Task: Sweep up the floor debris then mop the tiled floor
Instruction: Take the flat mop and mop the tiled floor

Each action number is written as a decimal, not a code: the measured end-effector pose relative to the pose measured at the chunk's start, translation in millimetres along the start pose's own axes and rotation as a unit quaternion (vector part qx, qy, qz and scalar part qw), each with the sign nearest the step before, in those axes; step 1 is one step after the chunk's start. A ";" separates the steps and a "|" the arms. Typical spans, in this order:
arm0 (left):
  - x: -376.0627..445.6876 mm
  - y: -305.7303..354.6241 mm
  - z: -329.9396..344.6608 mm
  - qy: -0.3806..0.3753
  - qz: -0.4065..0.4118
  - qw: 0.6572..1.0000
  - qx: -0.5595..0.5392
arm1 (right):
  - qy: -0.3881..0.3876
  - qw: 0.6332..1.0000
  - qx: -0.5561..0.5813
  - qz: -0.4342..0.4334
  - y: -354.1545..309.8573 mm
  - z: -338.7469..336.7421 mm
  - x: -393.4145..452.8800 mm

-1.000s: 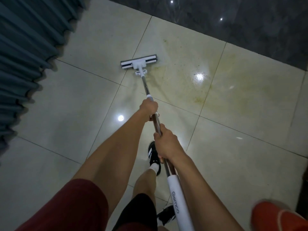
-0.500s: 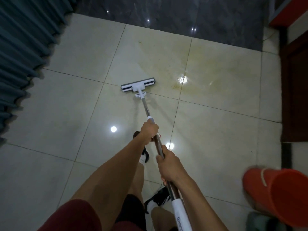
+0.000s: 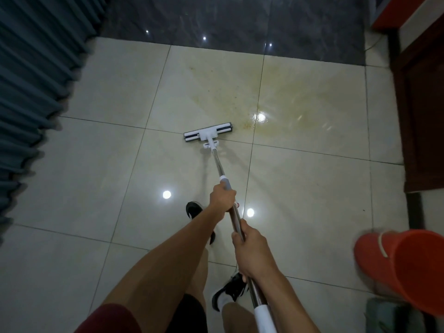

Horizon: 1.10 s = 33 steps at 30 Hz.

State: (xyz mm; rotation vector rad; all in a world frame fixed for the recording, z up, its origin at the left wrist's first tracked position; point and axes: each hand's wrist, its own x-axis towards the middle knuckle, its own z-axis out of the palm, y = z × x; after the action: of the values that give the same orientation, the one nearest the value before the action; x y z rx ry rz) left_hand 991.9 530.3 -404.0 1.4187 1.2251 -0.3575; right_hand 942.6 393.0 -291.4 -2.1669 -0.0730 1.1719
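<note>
Head view shows both arms stretched forward and down. Left hand (image 3: 222, 198) is the farther one; its fingers are curled around the mop pole (image 3: 219, 165), just below the grey collar. Right hand (image 3: 252, 251) is nearer to the body and grips the same pole lower, thumb along the metal. Far ahead of the left hand, the mop head (image 3: 208, 134) lies flat on the tiled floor (image 3: 96, 164), beside a yellowish stain (image 3: 288, 99). To the right of the right hand stands an orange bucket (image 3: 408, 270).

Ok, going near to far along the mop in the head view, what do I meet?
Right hand → left hand → mop head → yellowish stain → dark tile strip.
</note>
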 end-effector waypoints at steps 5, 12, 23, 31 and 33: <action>43.1 26.0 -11.8 0.024 -0.003 0.997 -0.075 | 0.010 1.000 0.008 -0.002 -32.9 -4.2 44.2; 107.7 79.3 -51.6 0.004 0.001 0.989 -0.145 | 0.014 1.000 0.000 0.006 -105.4 -7.1 119.2; 212.8 218.0 -138.2 -0.038 -0.037 0.986 -0.161 | 0.002 1.000 0.009 0.028 -262.6 -18.1 238.6; 278.9 310.9 -176.3 -0.021 -0.034 0.993 -0.113 | -0.002 0.998 0.042 0.055 -349.2 -36.9 311.6; 295.3 332.0 -182.4 -0.018 -0.032 0.993 -0.112 | -0.007 0.997 0.050 0.054 -369.0 -44.8 330.1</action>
State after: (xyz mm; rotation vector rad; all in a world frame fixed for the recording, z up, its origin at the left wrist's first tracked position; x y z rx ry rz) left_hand 1304.3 895.0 -406.0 1.1786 1.2423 -0.2796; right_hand 1266.3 770.1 -301.4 -2.0977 0.0956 1.2248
